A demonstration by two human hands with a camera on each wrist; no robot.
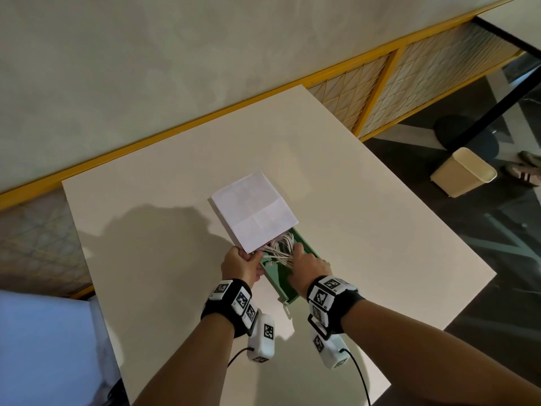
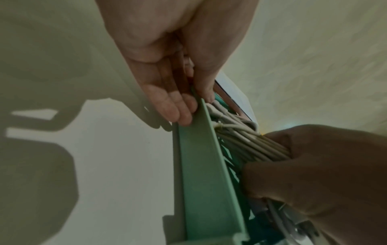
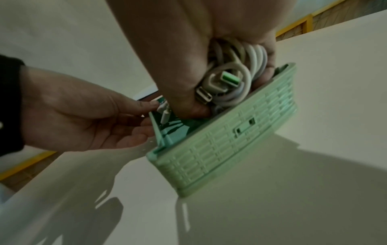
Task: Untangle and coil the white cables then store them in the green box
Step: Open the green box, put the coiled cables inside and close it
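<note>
Green box (image 1: 281,276) lying on the pale surface (image 1: 164,244), near the middle, long axis running from near right to far left. White lid (image 1: 254,211) raised over the far end of the box, tilted up, near corner by the left hand (image 1: 244,263). Left hand at the left wall of the box, thumb over the rim and fingers (image 2: 178,107) laid fairly straight against the outside of that wall; no clear sign whether pinching wall, lid, or both. Right hand (image 1: 307,266) reaching down into the box, fingers and thumb curled round a coiled bundle of white cables (image 3: 236,66), pressing it against the right ribbed wall. Two USB plugs (image 3: 217,87) poking out of the bundle beside the thumb, one with a green insert. More white cable ends (image 2: 222,112) lying loose inside toward the far end, under the lid. Beige bin (image 1: 462,172) standing on the dark floor, far right, well apart from the surface.
</note>
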